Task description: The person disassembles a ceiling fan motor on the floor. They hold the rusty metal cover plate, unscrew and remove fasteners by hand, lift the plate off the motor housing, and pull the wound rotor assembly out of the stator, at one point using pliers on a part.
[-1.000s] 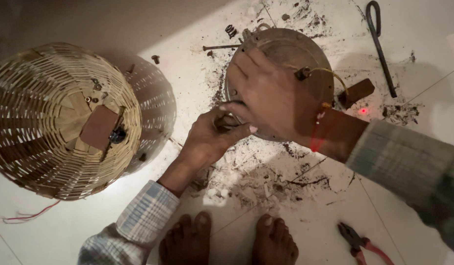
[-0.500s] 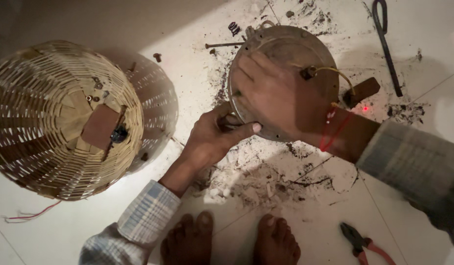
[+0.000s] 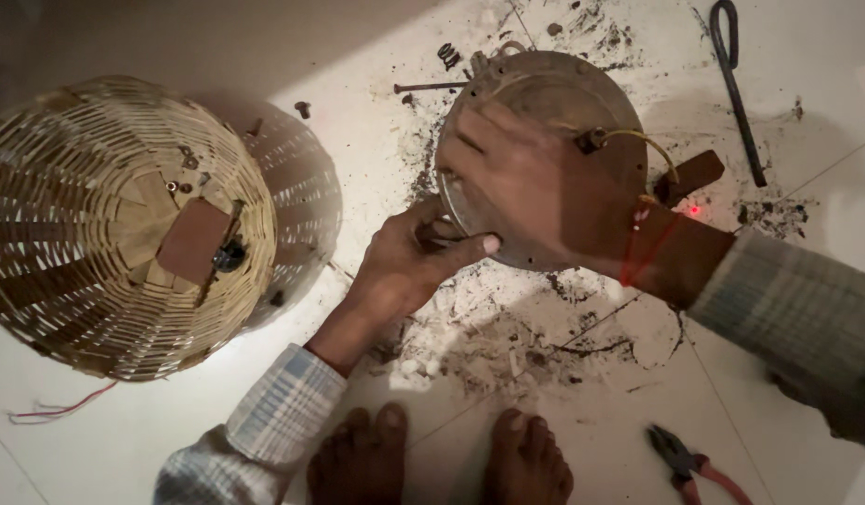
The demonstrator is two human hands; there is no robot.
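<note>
A round, rusty metal disc point(image 3: 554, 84) lies on the white tiled floor, with a thin wire point(image 3: 652, 145) fixed to its upper side. My right hand point(image 3: 535, 187) lies flat over the disc and presses it down. At the disc's lower left edge, my left hand point(image 3: 404, 257) pinches a small dark part between thumb and fingers. What that part is cannot be made out.
A woven cane basket point(image 3: 105, 224) lies overturned at the left. Dark debris point(image 3: 507, 337) is strewn below the disc. Red-handled pliers point(image 3: 690, 463) lie bottom right, a dark bar tool point(image 3: 736, 84) top right, a long nail point(image 3: 432, 87) above. My bare feet point(image 3: 442, 463) are at the bottom.
The view has shifted slightly. My right hand stays on the disc while the left hand keeps working the small part at its rim.
</note>
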